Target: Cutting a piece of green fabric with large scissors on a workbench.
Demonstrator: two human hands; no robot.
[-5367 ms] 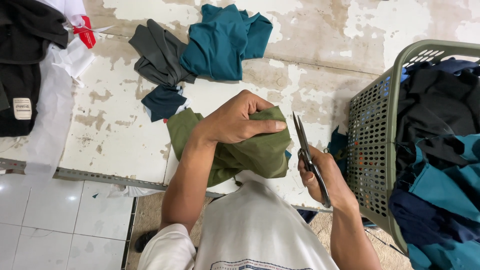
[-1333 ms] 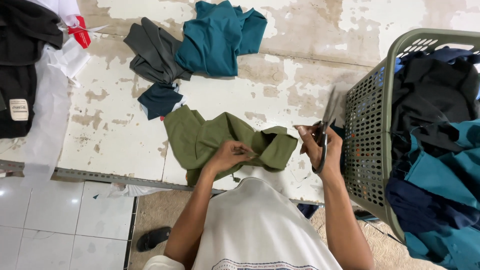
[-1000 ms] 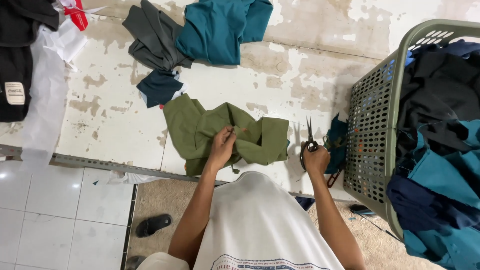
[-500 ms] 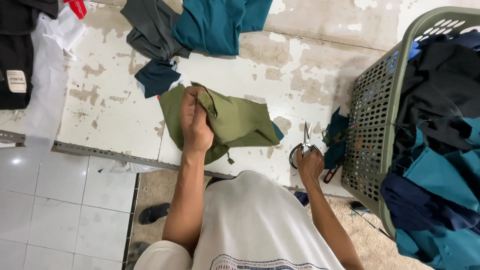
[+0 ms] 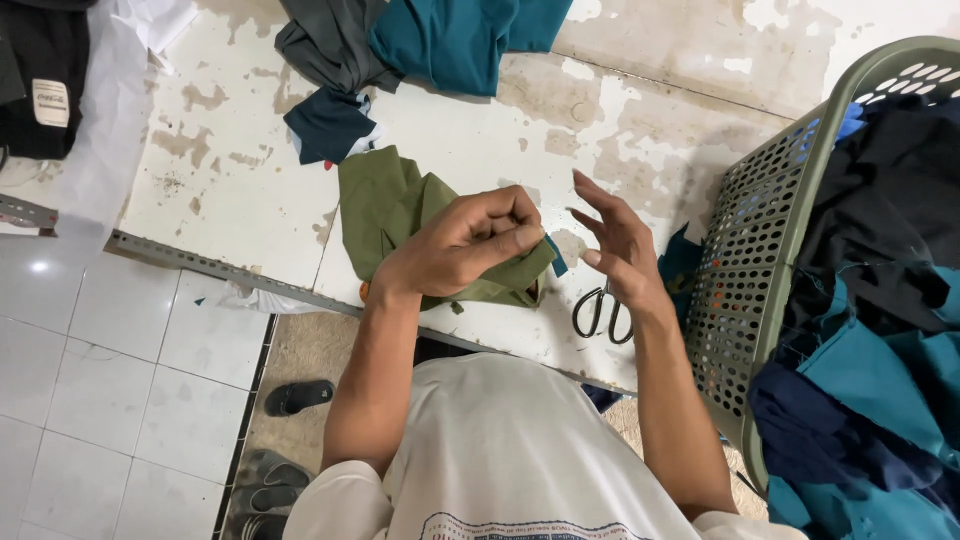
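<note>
An olive-green garment [image 5: 395, 205] lies folded on the worn white table [image 5: 230, 170] near its front edge. My left hand [image 5: 465, 240] grips a fold of it, fingers pinched at its right end. My right hand [image 5: 620, 240] hovers just to the right with fingers spread, holding nothing. A pair of scissors [image 5: 600, 310] lies on the table below my right hand, partly hidden by the wrist.
A green perforated laundry basket [image 5: 760, 260] full of dark and teal clothes stands at the right. Teal [image 5: 460, 40], grey [image 5: 325, 45] and navy [image 5: 325, 125] garments lie at the table's back. Black clothing [image 5: 40, 80] lies far left. Sandals [image 5: 295, 397] sit on the tiled floor.
My right hand put the scissors down on the table and lifted off them, open. My left hand folded the olive garment over and now pinches its right end.
</note>
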